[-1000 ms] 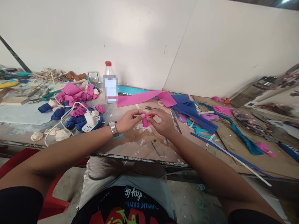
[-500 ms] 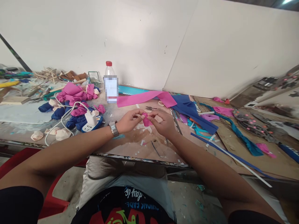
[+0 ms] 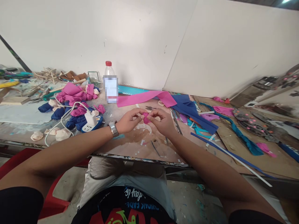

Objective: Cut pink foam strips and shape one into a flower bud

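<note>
Between my two hands is a small pink crepe-paper rose (image 3: 145, 117), its rolled top facing up toward me. My left hand (image 3: 130, 120) pinches its left side with thumb and forefinger. From the other side my right hand (image 3: 160, 120) grips it in the same way, so the fingertips nearly meet. Just behind the hands lie small scissors (image 3: 151, 108) and a roll of tape (image 3: 160, 103). A long pink paper strip (image 3: 144, 99) stretches across the table behind them, beside folded dark blue paper (image 3: 187, 109).
At left, pink and blue paper flowers (image 3: 72, 93) are heaped around a power strip (image 3: 90, 126) with a white cable. A red-capped bottle (image 3: 109, 73) stands near the wall. On the right lie a teal twisted strip (image 3: 240, 133) and a long white stick (image 3: 247, 166).
The pink paper has turned between my fingers; its rolled top shows more and less of it hangs below. My arms stay in nearly the same place.
</note>
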Tool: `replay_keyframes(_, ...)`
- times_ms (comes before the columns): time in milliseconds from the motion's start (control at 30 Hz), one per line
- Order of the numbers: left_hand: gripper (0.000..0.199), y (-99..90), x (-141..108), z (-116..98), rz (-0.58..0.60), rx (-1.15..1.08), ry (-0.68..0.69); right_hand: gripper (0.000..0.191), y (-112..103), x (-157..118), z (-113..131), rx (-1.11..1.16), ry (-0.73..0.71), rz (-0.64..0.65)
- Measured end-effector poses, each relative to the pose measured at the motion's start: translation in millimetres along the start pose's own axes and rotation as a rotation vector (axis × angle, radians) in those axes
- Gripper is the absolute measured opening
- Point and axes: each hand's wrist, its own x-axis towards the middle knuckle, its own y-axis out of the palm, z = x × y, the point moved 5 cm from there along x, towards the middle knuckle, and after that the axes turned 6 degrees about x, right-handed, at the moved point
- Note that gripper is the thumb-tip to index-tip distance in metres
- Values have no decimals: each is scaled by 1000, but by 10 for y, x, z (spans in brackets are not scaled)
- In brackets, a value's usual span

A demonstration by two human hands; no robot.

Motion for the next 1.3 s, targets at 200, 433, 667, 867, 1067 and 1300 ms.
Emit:
replay_keyframes(200,41,-15,6,-33,14,23,65,32,34,-8,-158,91,61,-6)
replay_keyframes(433,43,24,-1,-42,67,-65,42,38,38,-4,-143,65,59,11)
replay_keyframes(667,48,63,3,47,46,-239,-100,34,51,-5,-90,31,35,26)
replay_keyframes(867,45,22,25,118,-49,-339,-153,32,39,-12,-82,19,12,27)
replay_keyframes(1067,43,2,26,141,-65,-339,-192,29,32,-11,41,-63,-97,51)
replay_keyframes(1300,41,12,19,101,-47,-323,-184,27,51,-9,58,-51,-114,81)
